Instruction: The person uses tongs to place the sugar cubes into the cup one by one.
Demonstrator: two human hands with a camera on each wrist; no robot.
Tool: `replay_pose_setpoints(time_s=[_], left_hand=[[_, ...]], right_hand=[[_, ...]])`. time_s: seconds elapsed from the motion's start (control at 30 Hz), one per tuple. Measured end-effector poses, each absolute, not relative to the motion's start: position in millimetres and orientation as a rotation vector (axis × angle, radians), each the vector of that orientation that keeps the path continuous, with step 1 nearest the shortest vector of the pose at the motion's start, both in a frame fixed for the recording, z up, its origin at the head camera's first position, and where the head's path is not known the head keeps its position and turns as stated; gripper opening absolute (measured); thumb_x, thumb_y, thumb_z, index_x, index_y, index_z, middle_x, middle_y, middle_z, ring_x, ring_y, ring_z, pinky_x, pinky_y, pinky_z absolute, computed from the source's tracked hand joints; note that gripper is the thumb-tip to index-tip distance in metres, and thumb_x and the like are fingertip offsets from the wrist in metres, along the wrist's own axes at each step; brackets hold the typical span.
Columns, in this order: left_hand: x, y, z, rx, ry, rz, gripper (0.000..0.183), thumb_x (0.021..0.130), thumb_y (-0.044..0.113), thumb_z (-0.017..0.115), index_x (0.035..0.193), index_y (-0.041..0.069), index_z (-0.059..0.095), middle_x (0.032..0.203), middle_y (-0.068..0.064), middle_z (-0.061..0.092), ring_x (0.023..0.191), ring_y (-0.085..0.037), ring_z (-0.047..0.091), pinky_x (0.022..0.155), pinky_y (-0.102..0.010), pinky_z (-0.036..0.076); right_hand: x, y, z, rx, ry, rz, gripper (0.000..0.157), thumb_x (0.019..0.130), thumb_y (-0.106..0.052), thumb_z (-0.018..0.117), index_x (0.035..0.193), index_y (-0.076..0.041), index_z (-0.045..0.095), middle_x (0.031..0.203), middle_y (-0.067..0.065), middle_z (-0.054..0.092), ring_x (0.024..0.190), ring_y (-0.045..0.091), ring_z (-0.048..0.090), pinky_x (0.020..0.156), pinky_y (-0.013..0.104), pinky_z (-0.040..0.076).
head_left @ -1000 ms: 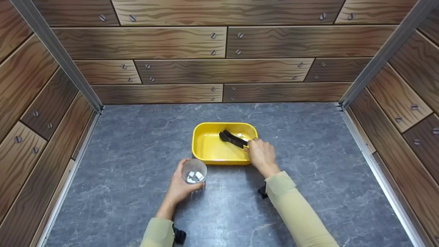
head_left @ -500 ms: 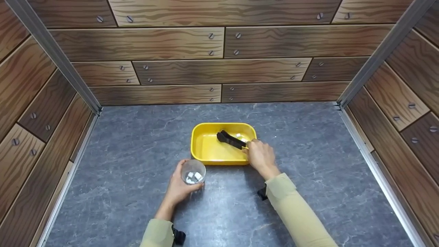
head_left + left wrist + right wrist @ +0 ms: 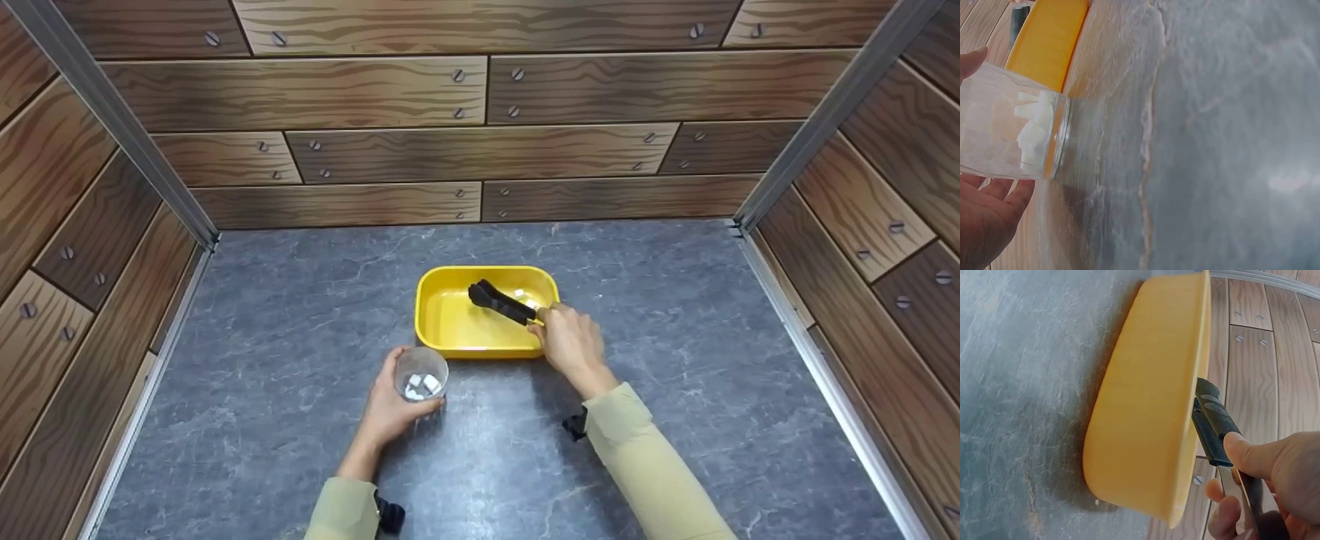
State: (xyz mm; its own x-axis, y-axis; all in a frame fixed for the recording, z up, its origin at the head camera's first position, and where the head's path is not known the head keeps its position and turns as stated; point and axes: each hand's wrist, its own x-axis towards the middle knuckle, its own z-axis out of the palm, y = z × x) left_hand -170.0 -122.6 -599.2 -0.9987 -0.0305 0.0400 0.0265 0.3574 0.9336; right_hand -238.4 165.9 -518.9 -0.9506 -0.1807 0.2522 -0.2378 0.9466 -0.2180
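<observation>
My left hand (image 3: pixel 391 405) grips a clear cup (image 3: pixel 994 121) round its side, thumb and fingers on opposite sides. Several white cubes (image 3: pixel 424 385) lie at the bottom of the cup. A pair of tongs (image 3: pixel 1216 424) with black tips and metal arms is pinched in my right hand (image 3: pixel 574 341). Its tips (image 3: pixel 484 292) reach over the rim into a yellow tub (image 3: pixel 450 350); whether they hold anything cannot be made out. A white cube (image 3: pixel 519 293) shows inside the tub at the right, with more white partly hidden behind the tongs.
The cup is at the tub's front left corner. Both sit on a grey marbled surface (image 3: pixel 300 315). Wood-patterned walls (image 3: pixel 375 94) stand at the back and both sides, with metal rails (image 3: pixel 810 345) along their edges.
The tongs' tips have shifted slightly left inside the tub. My left hand and the cup stay in nearly the same place, and the head view has drifted a little.
</observation>
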Motion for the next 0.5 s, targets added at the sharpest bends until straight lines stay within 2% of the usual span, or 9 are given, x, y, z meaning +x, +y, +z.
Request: replay_pose_setpoints(time_s=[0.5], left_hand=[[-170,-123,-599,0.010,-2.542,-1.765,0.100,0.059,0.024,0.095,0.142,0.012,0.042,0.136,-0.013,0.052,0.123,-0.033,0.050,0.103,-0.052,0.040]], right_hand=[[-213,174,-497,0.369,-2.760,0.507,0.019,0.087,-0.025,0.076,0.097,-0.009,0.075,0.082,0.004,0.064,0.057,0.027,0.059,0.046,0.040,0.046]])
